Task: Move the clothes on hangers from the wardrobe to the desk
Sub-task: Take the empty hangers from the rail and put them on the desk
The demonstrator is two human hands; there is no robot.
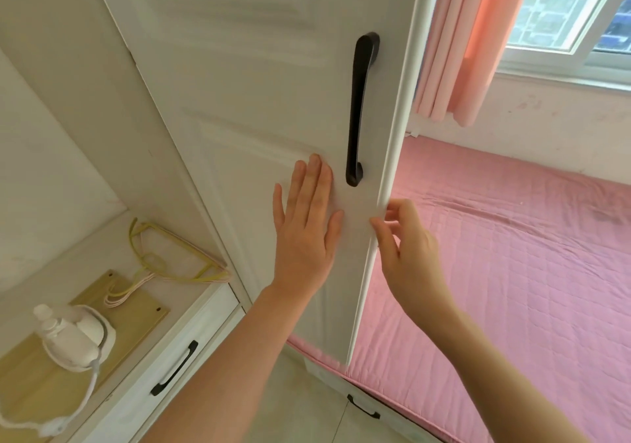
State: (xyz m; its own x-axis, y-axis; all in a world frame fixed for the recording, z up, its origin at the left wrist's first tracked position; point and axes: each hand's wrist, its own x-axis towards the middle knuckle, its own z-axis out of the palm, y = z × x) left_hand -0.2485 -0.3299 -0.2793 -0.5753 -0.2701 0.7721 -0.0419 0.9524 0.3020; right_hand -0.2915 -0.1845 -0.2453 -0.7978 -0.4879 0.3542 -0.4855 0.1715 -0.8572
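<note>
Wardrobe door [259, 108]: white, panelled, standing ajar, with its free edge towards the bed. A black bar handle [360, 108] is mounted upright near that edge.

Left hand [305, 227]: flat and spread, palm pressed against the door face just left of the lower end of the handle, gripping nothing.

Right hand [406, 248]: at the door's free edge below the handle, thumb on the front face and fingers curled round behind the edge, pinching the door lightly.

Desk [191, 302]: white top at lower left, butted against the wardrobe side. Its drawer front [170, 364] carries a black bar handle.

Empty hangers [164, 258]: one yellow-green and some pale pink, lying flat on the desk top near the wardrobe, with no garments on them. No clothes show anywhere; the wardrobe interior is hidden behind the door.

Wooden board [136, 316]: light yellow, lying flat on the desk, partly under the hanger hooks.

White appliance [75, 336]: rounded body with a white cord trailing towards the lower left, resting on the board.

Bed [512, 254]: pink quilted cover, to the right of the door, running under the window. A black handle shows on its white base [363, 406].

Curtain [471, 43]: pink, gathered in folds left of the window [580, 15].

Floor [300, 405]: pale tiles between desk and bed.
</note>
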